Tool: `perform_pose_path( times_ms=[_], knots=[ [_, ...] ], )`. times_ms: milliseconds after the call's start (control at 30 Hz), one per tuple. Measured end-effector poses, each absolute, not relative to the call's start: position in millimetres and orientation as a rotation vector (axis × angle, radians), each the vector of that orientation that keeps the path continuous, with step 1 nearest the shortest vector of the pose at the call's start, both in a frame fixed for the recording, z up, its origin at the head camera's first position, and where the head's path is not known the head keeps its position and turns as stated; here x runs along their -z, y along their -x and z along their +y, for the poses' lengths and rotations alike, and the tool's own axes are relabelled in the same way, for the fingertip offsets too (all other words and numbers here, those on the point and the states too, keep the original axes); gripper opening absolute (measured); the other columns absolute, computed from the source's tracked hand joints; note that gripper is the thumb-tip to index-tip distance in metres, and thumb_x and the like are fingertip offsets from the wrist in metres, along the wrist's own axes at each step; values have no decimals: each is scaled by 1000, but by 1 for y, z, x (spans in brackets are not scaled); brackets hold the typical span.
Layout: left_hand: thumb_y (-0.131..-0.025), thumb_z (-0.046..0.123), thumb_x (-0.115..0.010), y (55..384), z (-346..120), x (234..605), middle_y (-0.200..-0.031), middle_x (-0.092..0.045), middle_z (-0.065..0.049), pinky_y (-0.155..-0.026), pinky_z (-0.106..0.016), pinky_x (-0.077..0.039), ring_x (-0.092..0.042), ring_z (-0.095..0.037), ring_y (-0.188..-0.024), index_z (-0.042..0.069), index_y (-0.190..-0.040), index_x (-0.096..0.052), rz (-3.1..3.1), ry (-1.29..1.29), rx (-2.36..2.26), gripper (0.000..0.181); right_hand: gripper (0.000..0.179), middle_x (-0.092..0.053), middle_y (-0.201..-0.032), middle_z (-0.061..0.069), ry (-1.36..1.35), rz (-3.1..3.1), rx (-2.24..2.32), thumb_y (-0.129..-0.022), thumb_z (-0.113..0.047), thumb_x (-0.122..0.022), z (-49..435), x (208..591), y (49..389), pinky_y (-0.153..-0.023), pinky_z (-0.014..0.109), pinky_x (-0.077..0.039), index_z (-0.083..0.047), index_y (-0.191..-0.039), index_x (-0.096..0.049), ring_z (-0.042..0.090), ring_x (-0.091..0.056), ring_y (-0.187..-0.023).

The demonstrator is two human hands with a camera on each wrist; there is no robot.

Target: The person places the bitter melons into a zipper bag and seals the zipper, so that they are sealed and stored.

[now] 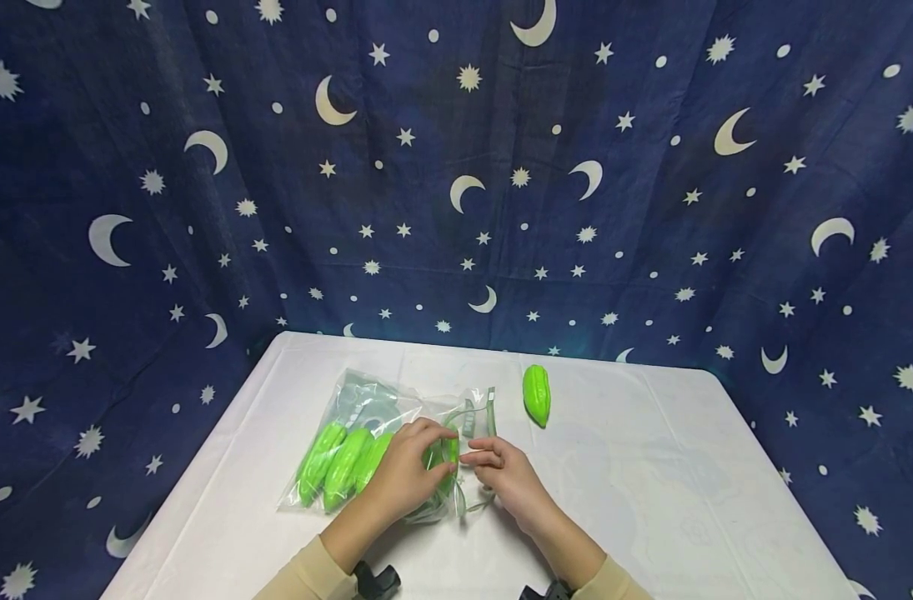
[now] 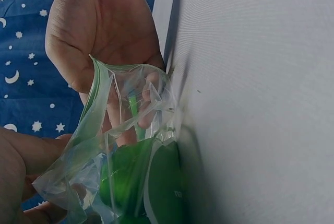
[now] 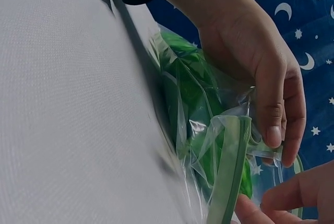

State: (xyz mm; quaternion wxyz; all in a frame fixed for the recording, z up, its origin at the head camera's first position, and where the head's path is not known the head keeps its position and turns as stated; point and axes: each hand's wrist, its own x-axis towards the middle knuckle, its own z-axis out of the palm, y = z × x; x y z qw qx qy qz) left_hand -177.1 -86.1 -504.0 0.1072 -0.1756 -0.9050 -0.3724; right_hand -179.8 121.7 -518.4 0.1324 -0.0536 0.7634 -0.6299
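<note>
White worktop bears one clear zip bag of green fruits, left hand pinching its lip, right hand at its mouth (grip unclear), one loose fruit rightward; mouth-handling seems in hand, the next move calling for a steady opening.

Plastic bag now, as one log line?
left hand: holds bag; right hand: at bag's mouth; inside: green fruits; outside: one green fruit

Both hands are at a clear bag of green fruits, a loose fruit lying near it
</note>
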Motion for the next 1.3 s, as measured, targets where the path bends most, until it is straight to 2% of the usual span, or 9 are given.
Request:
perform_pose_path(
  times_ms=[267,667,1033,1300],
  knots=[
    [-87,18,-90,178,-87,505,-122,-71,6,-100,-48,-54,-65,-21,-119,23,-124,-77,-2671,510,1100,39,45,-74,-126,24,160,2204,1860,-98,0,-66,126,519,181,-83,22,-55,6,-142,-57,29,-70,-112],
    [-87,20,-89,176,-87,504,-122,-71,6,-99,-47,-54,-65,-20,-117,22,-124,-77,-2677,496,1095,38,52,-74,-123,26,83,2220,1930,-88,8,-69,131,519,182,-78,17,-58,6,-139,-60,29,-71,-105],
    [-86,20,-90,178,-87,505,-121,-72,6,-100,-46,-54,-66,-20,-117,22,-124,-77,-2675,492,1085,39,45,-74,-122,25,11,2270,1947,-93,6,-70,137,515,184,-77,20,-60,5,-138,-62,30,-73,-105],
    [-86,20,-90,178,-87,504,-122,-72,5,-101,-47,-54,-65,-21,-118,21,-124,-77,-2669,495,1097,39,46,-74,-120,26,-21,2296,1980,-92,7,-71,141,517,185,-75,22,-60,4,-137,-63,29,-73,-102]
  ],
)
